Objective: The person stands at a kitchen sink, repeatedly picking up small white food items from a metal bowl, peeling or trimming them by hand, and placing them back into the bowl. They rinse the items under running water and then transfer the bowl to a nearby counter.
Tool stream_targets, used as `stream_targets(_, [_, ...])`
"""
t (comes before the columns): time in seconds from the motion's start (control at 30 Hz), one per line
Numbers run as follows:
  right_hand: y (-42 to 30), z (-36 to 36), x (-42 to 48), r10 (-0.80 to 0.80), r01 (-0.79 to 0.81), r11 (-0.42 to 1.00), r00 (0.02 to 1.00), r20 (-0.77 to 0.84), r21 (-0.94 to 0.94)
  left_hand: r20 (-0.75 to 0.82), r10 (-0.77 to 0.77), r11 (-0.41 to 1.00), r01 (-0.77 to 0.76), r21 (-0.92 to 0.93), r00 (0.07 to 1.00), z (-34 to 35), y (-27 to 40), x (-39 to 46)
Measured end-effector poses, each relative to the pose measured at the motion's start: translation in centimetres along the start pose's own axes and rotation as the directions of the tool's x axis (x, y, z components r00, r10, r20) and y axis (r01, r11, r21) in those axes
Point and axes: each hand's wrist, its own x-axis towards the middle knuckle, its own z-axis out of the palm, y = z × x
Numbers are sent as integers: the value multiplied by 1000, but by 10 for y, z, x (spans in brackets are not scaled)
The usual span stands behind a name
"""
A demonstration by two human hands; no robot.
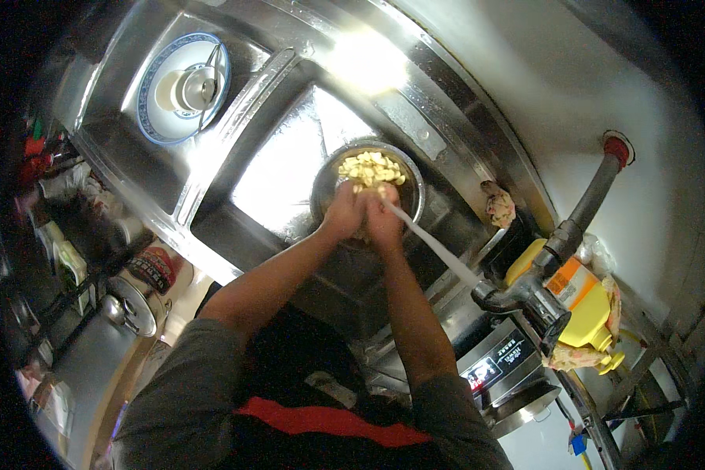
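Both my hands are together inside a round metal bowl in the sink basin. My left hand and my right hand are cupped side by side under a heap of pale yellow pieces, which look like peeled garlic cloves. The heap hides my fingertips, and a few pieces lie between my thumbs. A stream of water runs from the metal faucet at the right down onto my right hand.
Across the divider, the left basin holds a blue-rimmed bowl with a metal ladle. A yellow jug stands behind the faucet. A crumpled cloth lies on the right ledge. A lidded container stands at left.
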Motion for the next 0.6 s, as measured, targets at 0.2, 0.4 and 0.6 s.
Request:
stream_targets(0.2, [26, -7, 25, -178, 102, 782, 982, 64, 615, -354, 234, 971, -201, 126, 906, -6, -26, 14])
stream_targets(0.4, [24, 11, 60, 193, -194, 975, 981, -19, -105, -65, -58, 980, 44, -196, 996, -16, 11, 32])
stream_targets(0.6, [-4, -23, -1, -68, 103, 975, 981, 181, -195, -43, 303, 938, -290, 189, 952, -33, -2, -12])
